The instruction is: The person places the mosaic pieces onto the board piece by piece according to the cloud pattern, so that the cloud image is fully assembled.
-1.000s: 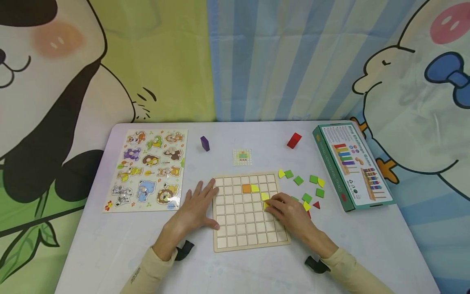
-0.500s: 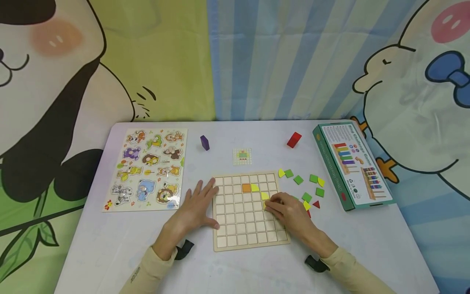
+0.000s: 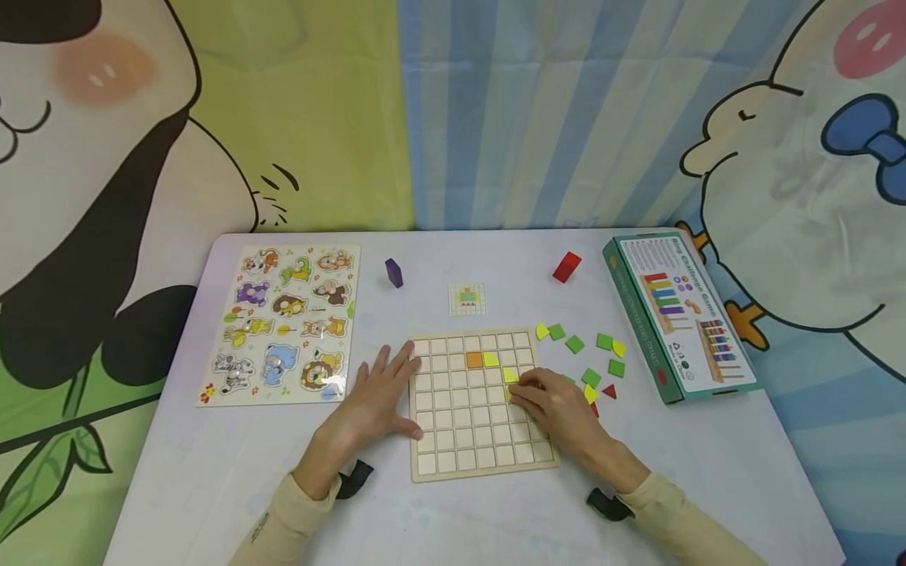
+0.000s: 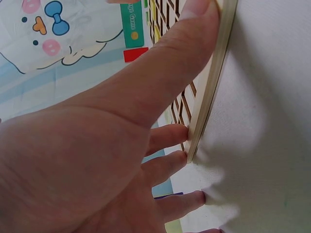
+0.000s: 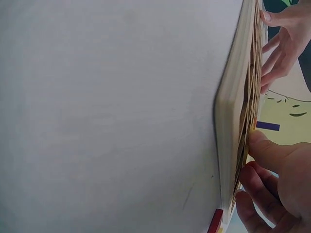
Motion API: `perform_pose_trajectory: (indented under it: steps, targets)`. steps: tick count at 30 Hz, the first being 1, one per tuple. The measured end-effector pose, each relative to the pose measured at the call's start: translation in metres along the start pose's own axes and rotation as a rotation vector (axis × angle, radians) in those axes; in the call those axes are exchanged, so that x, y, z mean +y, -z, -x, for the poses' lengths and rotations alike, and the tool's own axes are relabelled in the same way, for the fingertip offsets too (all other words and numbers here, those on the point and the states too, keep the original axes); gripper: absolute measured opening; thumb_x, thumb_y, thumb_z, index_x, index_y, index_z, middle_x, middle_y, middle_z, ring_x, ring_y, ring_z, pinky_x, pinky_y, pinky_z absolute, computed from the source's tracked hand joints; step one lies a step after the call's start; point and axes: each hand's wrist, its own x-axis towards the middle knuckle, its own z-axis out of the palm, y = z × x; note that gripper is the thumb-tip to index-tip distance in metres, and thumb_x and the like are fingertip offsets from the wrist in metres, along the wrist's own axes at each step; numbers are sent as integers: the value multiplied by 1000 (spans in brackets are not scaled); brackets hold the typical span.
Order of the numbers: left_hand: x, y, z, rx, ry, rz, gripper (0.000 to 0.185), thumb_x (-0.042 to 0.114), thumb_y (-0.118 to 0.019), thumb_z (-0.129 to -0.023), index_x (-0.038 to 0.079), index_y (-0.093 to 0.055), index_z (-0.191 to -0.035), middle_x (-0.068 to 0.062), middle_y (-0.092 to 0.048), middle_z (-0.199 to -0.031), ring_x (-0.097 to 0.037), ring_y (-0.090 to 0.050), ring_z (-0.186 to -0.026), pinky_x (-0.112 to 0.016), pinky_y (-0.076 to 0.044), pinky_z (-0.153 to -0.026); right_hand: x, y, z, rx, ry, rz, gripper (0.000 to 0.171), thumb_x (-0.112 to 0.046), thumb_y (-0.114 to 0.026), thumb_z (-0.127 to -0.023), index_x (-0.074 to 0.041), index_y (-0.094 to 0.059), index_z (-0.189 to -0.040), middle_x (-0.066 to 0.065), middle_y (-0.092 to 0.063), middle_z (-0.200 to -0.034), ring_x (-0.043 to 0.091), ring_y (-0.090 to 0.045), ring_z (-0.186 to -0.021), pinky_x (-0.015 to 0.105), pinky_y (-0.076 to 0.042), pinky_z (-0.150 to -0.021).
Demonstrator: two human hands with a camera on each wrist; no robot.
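On bench, left hand (image 3: 373,407) flat, fingers spread, bracing wooden grid board (image 3: 460,440) edge; right hand (image 3: 559,413) fingers curled, pressing yellow tile (image 3: 511,376) into cell.

A white table (image 3: 212,472) fills the lower half of the frame. At its left lies an animal peg puzzle (image 3: 286,324). Near the far edge stand a purple block (image 3: 393,272) and a red block (image 3: 566,266), with a small pattern card (image 3: 467,299) between them. A wooden grid board (image 3: 460,440) sits at centre, near the front edge. Just right of it, loose green, yellow and red tiles (image 3: 575,343) are scattered on the tabletop. At the far right lies a green game box (image 3: 675,314), angled towards the corner.
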Motion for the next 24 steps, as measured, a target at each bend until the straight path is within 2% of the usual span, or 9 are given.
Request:
perform_pose_trajectory:
  steps: [9,15,19,24]
  targets:
    - [-1,-1,-1,9,10,-17,119,38,-97,-60,10,-35,-158,-8,-11,-172,-44,-5,-157,-74,-8,-119,-2,6,-4,0,-35,-3,20,-14,-87,-78,-8,-81,-96,2,-71,-97,15,-69,-89,30,-60,-74]
    - [0,0,-1,24,13,-33,119,38,-97,-59,10,-37,-157,-7,-12,-172,-44,-7,-157,-76,-6,-118,12,19,-7,63,-90,34,21,-10,-87,-77,-6,-81,-97,3,-72,-98,16,-67,-88,31,-59,-71]
    - [0,-1,-1,33,12,-38,118,38,-97,-59,10,-38,-156,-8,-14,-172,-45,-8,-157,-76,-6,-118,32,30,-11,125,-177,114,21,-9,-87,-78,-4,-80,-97,7,-74,-98,22,-67,-90,37,-59,-73]
    - [0,-1,-1,33,9,-42,117,38,-97,-59,9,-39,-156,-9,-15,-172,-45,-9,-156,-78,-7,-117,56,39,-10,142,-330,212,25,-13,-87,-79,-1,-78,-100,15,-76,-105,34,-64,-101,51,-52,-87]
